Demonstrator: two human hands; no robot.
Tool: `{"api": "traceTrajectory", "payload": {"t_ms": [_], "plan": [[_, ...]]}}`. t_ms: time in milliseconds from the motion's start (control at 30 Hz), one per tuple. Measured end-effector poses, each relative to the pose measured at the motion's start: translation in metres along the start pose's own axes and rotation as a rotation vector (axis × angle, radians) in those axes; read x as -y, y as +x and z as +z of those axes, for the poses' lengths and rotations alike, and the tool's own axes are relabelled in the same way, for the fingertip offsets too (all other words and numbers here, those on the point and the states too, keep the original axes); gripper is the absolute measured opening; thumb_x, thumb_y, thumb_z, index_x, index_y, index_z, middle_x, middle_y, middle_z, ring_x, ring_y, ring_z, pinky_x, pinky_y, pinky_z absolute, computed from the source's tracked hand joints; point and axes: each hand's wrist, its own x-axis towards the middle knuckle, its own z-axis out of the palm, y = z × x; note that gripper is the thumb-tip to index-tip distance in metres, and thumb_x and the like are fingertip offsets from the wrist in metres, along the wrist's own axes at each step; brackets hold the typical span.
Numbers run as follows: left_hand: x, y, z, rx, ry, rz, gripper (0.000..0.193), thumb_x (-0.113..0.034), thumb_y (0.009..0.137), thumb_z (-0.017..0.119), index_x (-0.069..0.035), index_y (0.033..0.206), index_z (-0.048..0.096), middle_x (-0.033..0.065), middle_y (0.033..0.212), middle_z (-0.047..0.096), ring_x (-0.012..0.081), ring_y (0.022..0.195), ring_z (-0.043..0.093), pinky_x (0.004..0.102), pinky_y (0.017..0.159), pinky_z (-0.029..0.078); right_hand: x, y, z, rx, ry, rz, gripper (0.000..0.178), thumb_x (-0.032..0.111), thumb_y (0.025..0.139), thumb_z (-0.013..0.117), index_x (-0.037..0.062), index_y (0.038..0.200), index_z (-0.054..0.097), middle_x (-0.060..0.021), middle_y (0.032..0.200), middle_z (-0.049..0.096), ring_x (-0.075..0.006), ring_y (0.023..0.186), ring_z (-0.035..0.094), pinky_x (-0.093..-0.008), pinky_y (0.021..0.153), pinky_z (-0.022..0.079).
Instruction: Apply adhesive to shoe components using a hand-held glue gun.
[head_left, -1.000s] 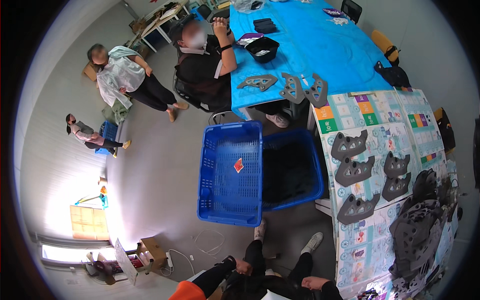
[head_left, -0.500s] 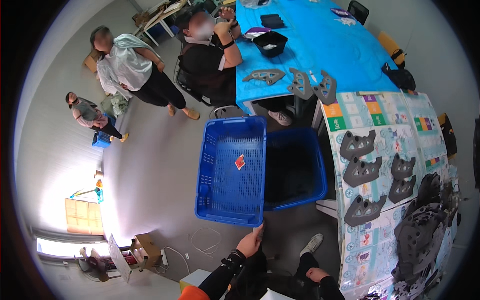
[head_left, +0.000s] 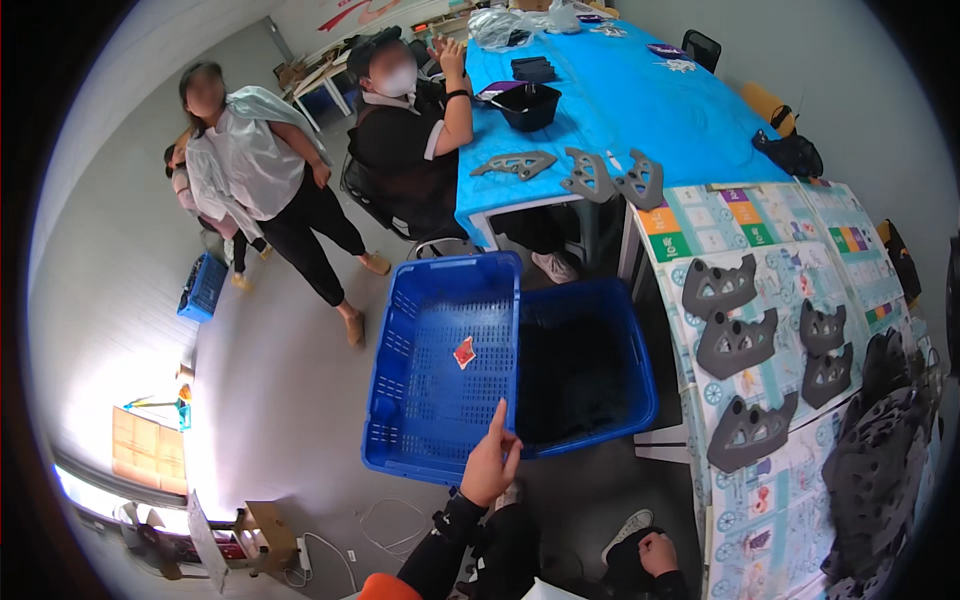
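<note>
My left hand (head_left: 489, 462) is at the near right corner of a blue plastic crate (head_left: 395, 425). Its index finger is stretched out over the crate's right rim, and nothing shows in its grasp; I cannot tell whether it touches the rim. The crate has slotted walls and a small red and white sticker (head_left: 465, 352) on its floor. Beside it on the right, partly under its edge, stands a deeper blue bin (head_left: 640, 385) with a dark inside. My right hand (head_left: 658, 553) is curled into a loose fist by my right knee, apart from both containers.
Grey plastic brackets (head_left: 752, 432) lie on a patterned table (head_left: 760, 490) at right, with a dark pile (head_left: 880, 490) nearer me. A blue-covered table (head_left: 640, 90) holds more brackets and a black bowl (head_left: 527, 106). One person (head_left: 410, 150) sits there; another (head_left: 265, 165) stands left.
My left hand has moved from the crate's near edge up over its right rim, index finger extended. The standing person in white has come closer, partly hiding the person behind. My view has shifted.
</note>
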Motion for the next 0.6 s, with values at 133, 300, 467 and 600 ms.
{"api": "traceTrajectory", "payload": {"t_ms": [133, 300, 467, 600], "plan": [[0.002, 0.014, 0.027, -0.168, -0.009, 0.203, 0.076, 0.002, 0.094, 0.066, 0.006, 0.159, 0.027, 0.0112, 0.092, 0.068, 0.0239, 0.082, 0.07, 0.033, 0.079, 0.056, 0.009, 0.016, -0.006, -0.044, 0.055, 0.005, 0.01, 0.014, 0.086, 0.073, 0.0086, 0.092, 0.068, -0.013, 0.087, 0.064, -0.0338, 0.087, 0.065, -0.0467, 0.081, 0.053], [-0.007, -0.012, 0.028, -0.228, -0.079, 0.307, 0.077, 0.004, 0.094, 0.065, 0.007, 0.159, 0.025, 0.0112, 0.092, 0.069, 0.0214, 0.083, 0.069, 0.0315, 0.082, 0.055, -0.001, 0.02, 0.011, -0.122, 0.07, -0.129, 0.01, 0.014, 0.086, 0.072, 0.008, 0.092, 0.068, -0.0138, 0.089, 0.065, -0.0343, 0.088, 0.065, -0.0467, 0.08, 0.053], [-0.031, -0.066, -0.005, -0.305, -0.118, 0.341, 0.08, 0.006, 0.094, 0.064, 0.006, 0.161, 0.021, 0.0105, 0.091, 0.069, 0.018, 0.083, 0.067, 0.0295, 0.085, 0.054, -0.002, 0.001, 0.024, -0.202, -0.011, -0.236, 0.013, 0.016, 0.086, 0.072, 0.0075, 0.094, 0.068, -0.0157, 0.093, 0.066, -0.0363, 0.093, 0.066, -0.0491, 0.082, 0.053], [-0.073, -0.106, -0.053, -0.539, -0.417, 0.396, 0.082, 0.006, 0.095, 0.061, 0.001, 0.164, 0.018, 0.0067, 0.088, 0.067, 0.0139, 0.077, 0.063, 0.0256, 0.081, 0.052, -0.002, -0.045, 0.021, -0.274, -0.121, -0.272, 0.02, 0.021, 0.087, 0.074, 0.0042, 0.096, 0.066, -0.0169, 0.092, 0.069, -0.0389, 0.093, 0.068, -0.0512, 0.083, 0.054]]}}
